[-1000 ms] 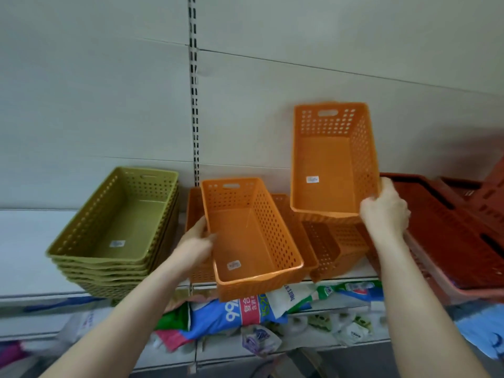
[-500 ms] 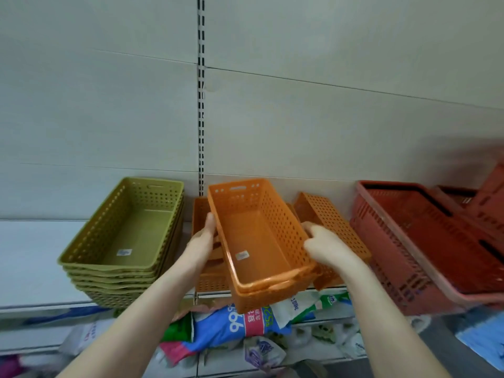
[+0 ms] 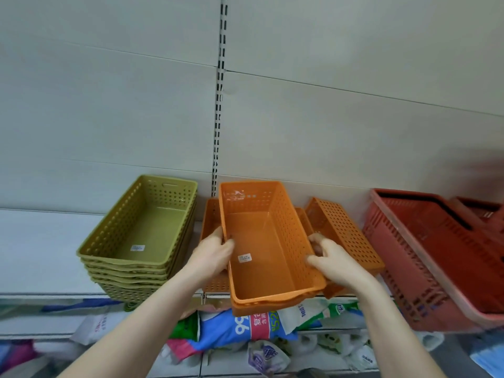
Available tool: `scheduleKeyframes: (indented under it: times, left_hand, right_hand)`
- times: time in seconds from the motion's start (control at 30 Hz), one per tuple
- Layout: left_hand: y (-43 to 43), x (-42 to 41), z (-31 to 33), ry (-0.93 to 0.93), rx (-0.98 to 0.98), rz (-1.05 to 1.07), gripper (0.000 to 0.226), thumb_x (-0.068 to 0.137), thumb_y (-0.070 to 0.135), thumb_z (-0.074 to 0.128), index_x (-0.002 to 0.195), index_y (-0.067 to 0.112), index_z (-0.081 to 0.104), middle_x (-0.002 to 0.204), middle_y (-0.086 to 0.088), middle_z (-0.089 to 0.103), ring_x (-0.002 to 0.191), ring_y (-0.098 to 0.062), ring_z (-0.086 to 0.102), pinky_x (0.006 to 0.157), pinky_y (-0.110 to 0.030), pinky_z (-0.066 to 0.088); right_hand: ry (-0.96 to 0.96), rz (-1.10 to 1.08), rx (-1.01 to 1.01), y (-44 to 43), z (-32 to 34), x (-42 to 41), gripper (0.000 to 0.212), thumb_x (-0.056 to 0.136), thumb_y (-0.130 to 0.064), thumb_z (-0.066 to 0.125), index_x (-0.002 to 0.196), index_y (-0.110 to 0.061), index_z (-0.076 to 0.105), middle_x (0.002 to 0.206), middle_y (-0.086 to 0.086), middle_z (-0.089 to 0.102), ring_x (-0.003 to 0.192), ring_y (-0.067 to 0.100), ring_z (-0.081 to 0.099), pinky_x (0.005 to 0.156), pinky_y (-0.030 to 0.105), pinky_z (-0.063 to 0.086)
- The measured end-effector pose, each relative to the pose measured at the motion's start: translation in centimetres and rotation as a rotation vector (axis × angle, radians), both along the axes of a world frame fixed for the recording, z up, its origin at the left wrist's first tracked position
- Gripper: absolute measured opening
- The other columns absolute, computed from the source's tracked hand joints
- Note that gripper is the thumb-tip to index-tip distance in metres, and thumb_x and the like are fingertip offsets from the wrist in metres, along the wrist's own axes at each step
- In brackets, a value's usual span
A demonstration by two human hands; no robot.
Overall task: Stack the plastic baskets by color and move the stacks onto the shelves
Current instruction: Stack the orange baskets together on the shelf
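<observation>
I hold a nested pair of orange baskets point(image 3: 261, 241) over the front edge of the white shelf point(image 3: 35, 249). My left hand point(image 3: 212, 255) grips its left long wall, and my right hand point(image 3: 335, 263) grips its right long wall. Behind the left hand another orange basket point(image 3: 211, 222) stands on the shelf. To the right one more orange basket point(image 3: 343, 233) leans tilted on its side. A stack of several olive green baskets point(image 3: 141, 236) sits on the shelf to the left.
Large red shopping baskets point(image 3: 436, 255) fill the right end of the shelf. Below it, bagged goods point(image 3: 245, 328) in blue, white and green lie on a lower shelf. A slotted upright point(image 3: 219, 105) runs up the grey back panel.
One second ago my right hand held a second orange basket high; it now sits nested in the one my left hand held. Both hands now grip the nested pair.
</observation>
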State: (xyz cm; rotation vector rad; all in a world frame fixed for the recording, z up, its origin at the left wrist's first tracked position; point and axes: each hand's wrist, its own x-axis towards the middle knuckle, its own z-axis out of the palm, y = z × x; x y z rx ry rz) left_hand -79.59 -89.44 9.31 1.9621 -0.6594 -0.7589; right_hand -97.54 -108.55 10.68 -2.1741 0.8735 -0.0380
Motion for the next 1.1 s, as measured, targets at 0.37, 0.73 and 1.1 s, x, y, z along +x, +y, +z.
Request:
scheduleKeyframes:
  times: [0.37, 0.73, 1.1]
  left_hand:
    - [2.7, 0.8, -0.9, -0.108, 0.141, 0.165, 0.027, 0.094, 0.033, 0.039, 0.111, 0.022, 0.057, 0.095, -0.003, 0.072, 0.084, -0.023, 0.071, 0.083, -0.046, 0.058]
    - [1.9, 0.2, -0.4, -0.079, 0.103, 0.257, 0.03, 0.097, 0.041, 0.046, 0.121, 0.027, 0.056, 0.091, -0.003, 0.074, 0.081, -0.023, 0.073, 0.079, -0.046, 0.059]
    - [1.3, 0.7, -0.2, -0.087, 0.088, 0.228, 0.036, 0.083, 0.049, 0.045, 0.108, 0.027, 0.059, 0.097, -0.009, 0.075, 0.084, -0.03, 0.071, 0.081, -0.044, 0.058]
  right_hand:
    - [0.326, -0.445, -0.238, -4.8, -9.1, 1.6, 0.027, 0.1, -0.022, 0.048, 0.121, -0.01, 0.061, 0.105, 0.008, 0.068, 0.086, 0.021, 0.063, 0.076, 0.032, 0.051]
    - [0.123, -0.473, -0.461, -5.3, -10.3, 1.1, 0.017, 0.098, -0.007, 0.04, 0.097, -0.019, 0.052, 0.092, 0.008, 0.066, 0.083, 0.027, 0.064, 0.081, 0.04, 0.054]
    - [-0.211, -0.641, -0.846, -4.2, 2.3, -2.5, 0.027, 0.098, -0.004, 0.043, 0.12, -0.007, 0.058, 0.092, 0.033, 0.069, 0.086, 0.051, 0.066, 0.075, 0.049, 0.05]
